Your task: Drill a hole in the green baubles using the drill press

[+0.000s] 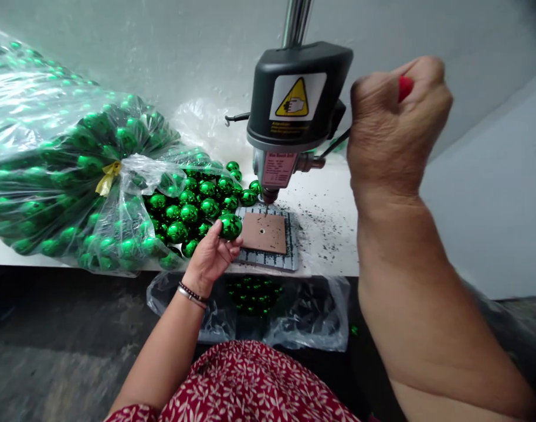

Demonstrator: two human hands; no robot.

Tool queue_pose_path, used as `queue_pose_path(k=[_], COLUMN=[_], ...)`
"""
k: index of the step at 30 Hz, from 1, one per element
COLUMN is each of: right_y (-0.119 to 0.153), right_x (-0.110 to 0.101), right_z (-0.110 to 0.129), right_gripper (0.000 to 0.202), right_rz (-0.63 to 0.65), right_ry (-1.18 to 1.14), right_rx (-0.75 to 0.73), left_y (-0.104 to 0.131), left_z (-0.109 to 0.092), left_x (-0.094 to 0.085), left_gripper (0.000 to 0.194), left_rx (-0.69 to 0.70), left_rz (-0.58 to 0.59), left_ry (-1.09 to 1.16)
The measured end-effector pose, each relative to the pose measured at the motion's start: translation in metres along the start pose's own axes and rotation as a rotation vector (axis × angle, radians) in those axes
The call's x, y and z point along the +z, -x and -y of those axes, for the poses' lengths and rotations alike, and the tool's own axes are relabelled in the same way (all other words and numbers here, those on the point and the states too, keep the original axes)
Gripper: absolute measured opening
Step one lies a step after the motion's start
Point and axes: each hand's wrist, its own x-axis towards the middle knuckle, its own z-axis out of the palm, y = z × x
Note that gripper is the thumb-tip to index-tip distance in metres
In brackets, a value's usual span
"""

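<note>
Ball (230, 227), green, shiny, ×1: in L hand (215, 252), held betw. thumb & fingers, just L of brown pad (274, 234), front-left of drill bit (267, 210); round, no long axis; contact w/ pad unclear. L hand: nearer bit. R hand (400, 123): clenched round red grip (406, 88), up & R of drill (305, 61), well apart from ball. Loose balls (206, 189): heaped on surface (327, 234), L of pad

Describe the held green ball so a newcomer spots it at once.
Find the bench drill with the yellow warning sticker, then the square brown pad beneath its bit. At the pad's left edge in the view, the left hand grips one shiny green ball. It alone is held; the other green balls lie piled or bagged.
</note>
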Motion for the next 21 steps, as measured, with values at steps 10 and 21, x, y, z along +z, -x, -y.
queue_pose_path(k=[10, 21], right_y=[0.000, 0.000], right_x=[-0.003, -0.005], right_z=[0.006, 0.006], right_gripper=[0.034, 0.033], right_rz=[0.048, 0.092], right_ry=[0.041, 0.006], right_rx=[0.045, 0.062], left_y=[-0.026, -0.033], left_z=[0.017, 0.014], left_x=[0.008, 0.013], left_gripper=[0.039, 0.062], left_rx=[-0.086, 0.063], left_rz=[0.036, 0.045], left_ry=[-0.119, -0.429])
